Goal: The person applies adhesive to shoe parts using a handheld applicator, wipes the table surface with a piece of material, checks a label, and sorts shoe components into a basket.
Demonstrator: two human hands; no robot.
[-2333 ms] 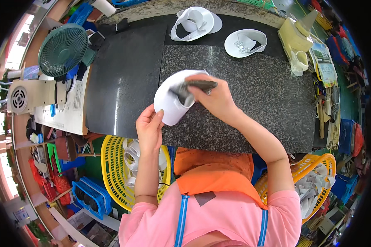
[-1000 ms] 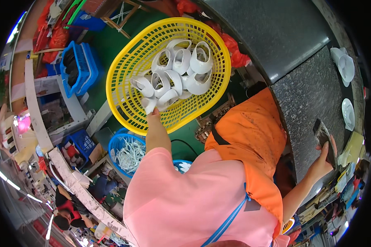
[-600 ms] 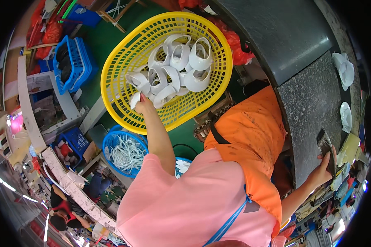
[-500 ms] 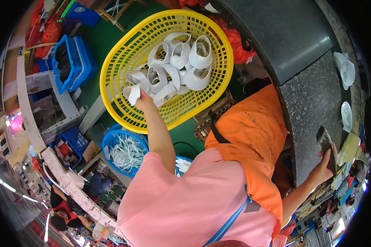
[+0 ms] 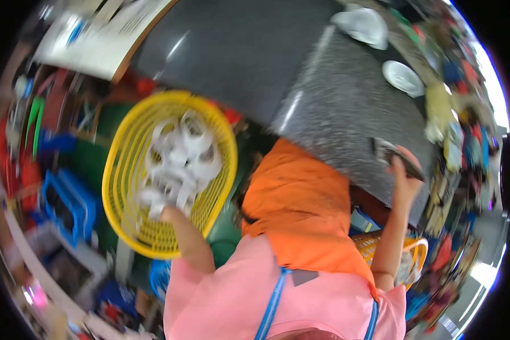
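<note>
My left hand reaches over the near side of a yellow oval basket. Blurred fingers close on a white curved piece, which looks like a shoe upper. More white looped pieces lie heaped in the basket. At the right, my right hand grips a dark, flat hand tool with a shiny part; its exact kind is unclear. This tool is just above the near edge of a dark stone-like worktop. Two white cupped pieces rest along the worktop's far right side.
Blue stacked baskets stand left of the yellow one, and a blue tub is below it. An orange-yellow basket sits beside my right forearm. A white-topped table adjoins the worktop at the upper left.
My view has swung, so the basket appears lower left and more of the worktop shows. My left hand still holds the white piece in the basket; my right hand keeps the dark tool.
</note>
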